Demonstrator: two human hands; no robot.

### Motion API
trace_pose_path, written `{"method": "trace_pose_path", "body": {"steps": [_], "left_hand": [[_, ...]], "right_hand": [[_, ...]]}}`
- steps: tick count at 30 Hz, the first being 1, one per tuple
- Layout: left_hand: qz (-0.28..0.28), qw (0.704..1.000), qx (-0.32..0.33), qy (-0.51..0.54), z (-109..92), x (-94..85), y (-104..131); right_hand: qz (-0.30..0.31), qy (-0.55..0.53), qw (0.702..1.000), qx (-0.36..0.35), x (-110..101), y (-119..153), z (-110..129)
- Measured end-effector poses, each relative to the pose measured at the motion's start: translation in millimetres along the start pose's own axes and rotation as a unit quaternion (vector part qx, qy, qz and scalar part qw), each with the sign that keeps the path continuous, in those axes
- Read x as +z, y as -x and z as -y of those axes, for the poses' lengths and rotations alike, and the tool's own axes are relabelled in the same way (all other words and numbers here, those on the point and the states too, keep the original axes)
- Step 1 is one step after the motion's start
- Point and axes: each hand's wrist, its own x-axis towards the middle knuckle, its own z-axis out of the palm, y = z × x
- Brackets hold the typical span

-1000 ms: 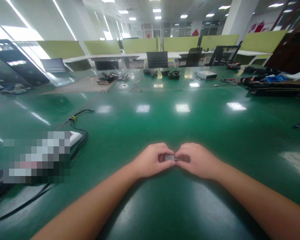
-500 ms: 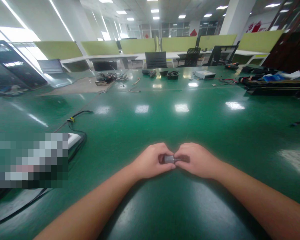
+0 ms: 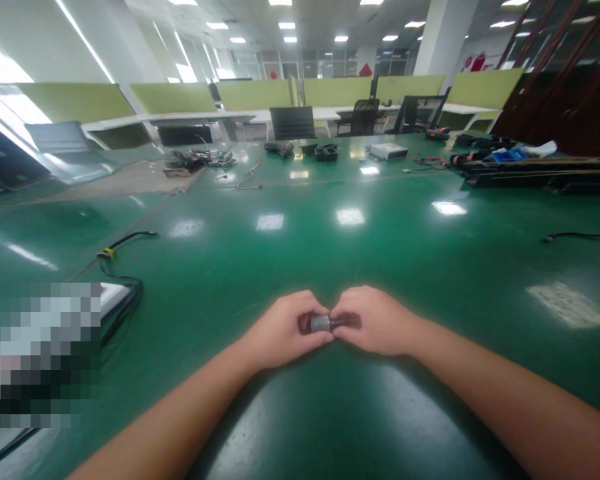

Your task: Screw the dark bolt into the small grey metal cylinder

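We've the grey part [image 3: 321, 323] btwn our L hand [image 3: 286, 328] & R hand [image 3: 377, 321], over the worktop [image 3: 290, 257]: L fingers curled round its body, R fingers pinching its right end. Prob. light, stiff, maybe slippery; best gripped w/ fingertips round the middle.

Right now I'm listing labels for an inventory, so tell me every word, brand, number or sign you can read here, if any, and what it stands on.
No text can be read.
Red wall markings, back right: too small and blurred.
Red diamond, far back: no lettering legible.
Partly pixelated thing, left: any print under the blocks is hidden.
Small grey cylinder: no marking legible.
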Motion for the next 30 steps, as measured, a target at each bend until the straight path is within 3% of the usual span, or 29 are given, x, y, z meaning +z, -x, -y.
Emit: {"method": "trace_pose_path", "body": {"steps": [15, 30], "left_hand": [[-0.005, 1.000, -0.003, 0.003, -4.0, -1.4, -1.4], [-0.011, 1.000, -0.001, 0.003, -3.6, -0.9, -0.8]], "right_hand": [[-0.018, -0.018, 1.000, 0.001, -0.6, 0.3, 1.8], [0.008, -0.014, 1.000, 0.015, -3.8, 0.9, 2.2]]}}
